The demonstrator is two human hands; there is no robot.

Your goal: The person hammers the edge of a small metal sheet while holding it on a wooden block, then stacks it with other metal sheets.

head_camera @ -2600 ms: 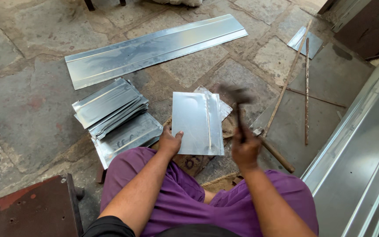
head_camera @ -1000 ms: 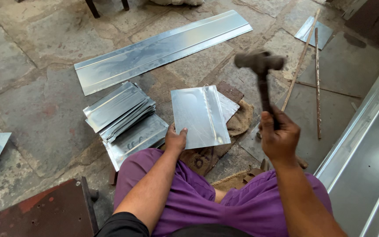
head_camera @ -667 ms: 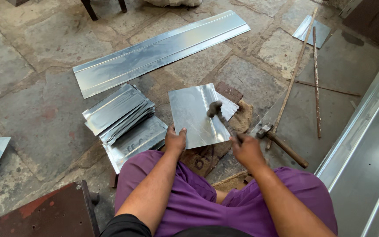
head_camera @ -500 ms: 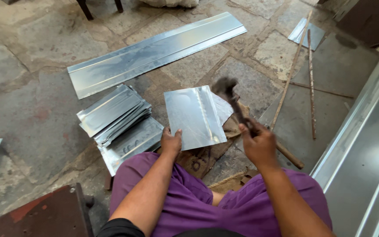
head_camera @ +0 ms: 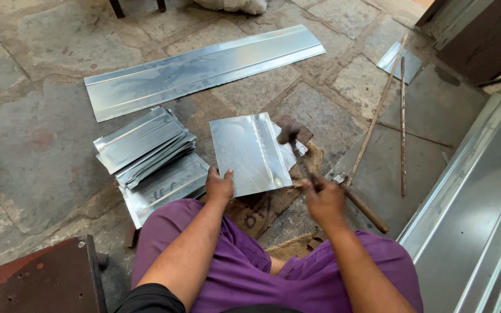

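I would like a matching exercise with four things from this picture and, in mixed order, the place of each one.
Things:
1. hammer
2. metal sheet
3. stack of sheets
4. long metal strip

Places:
a. far off, flat on the stone floor
b. under the left hand
c. in the right hand
d. piled left of the held sheet

Pairs: 1-c, 2-b, 3-d, 4-a

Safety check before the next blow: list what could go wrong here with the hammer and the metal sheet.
1. The left hand pins the metal sheet by its near edge, not far from the hammer; a stray blow might hit its fingers.
2. The sheet's bare cut edges could slice that hand if it jumps.
3. The stack of sheets lies close beside the left arm and may cut it.
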